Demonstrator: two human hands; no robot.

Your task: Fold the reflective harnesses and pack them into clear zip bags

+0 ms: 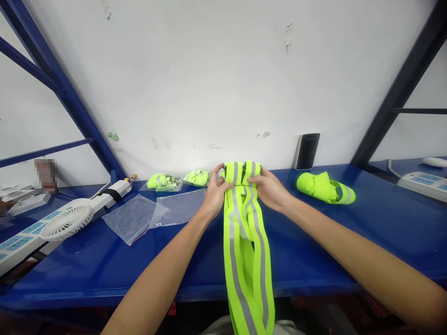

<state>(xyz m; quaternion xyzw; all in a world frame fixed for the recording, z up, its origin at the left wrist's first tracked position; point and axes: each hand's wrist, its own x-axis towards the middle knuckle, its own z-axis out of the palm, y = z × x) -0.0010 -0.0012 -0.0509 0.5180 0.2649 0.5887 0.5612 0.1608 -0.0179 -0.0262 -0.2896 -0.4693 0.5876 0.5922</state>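
A neon-yellow reflective vest [230,237] made of straps with grey stripes stretches from my hands down over the front edge of the table. Its top end is folded over, and two strap loops stand side by side there. My left hand [217,193] is closed on the left side of the folded end, thumb in front. On the right side, my right hand [272,188] pinches the same fold with thumb and fingers. Behind and right of that hand lies another neon-yellow strap bundle [324,187], loosely rolled.
Two bagged neon bundles, one of them a wrapped bundle [162,182], lie by the wall. Flat clear bags [132,216] rest on the blue table [314,251]. A white fan [68,223] sits on a power strip [17,244] at left. A dark-screened device [307,151] stands back right.
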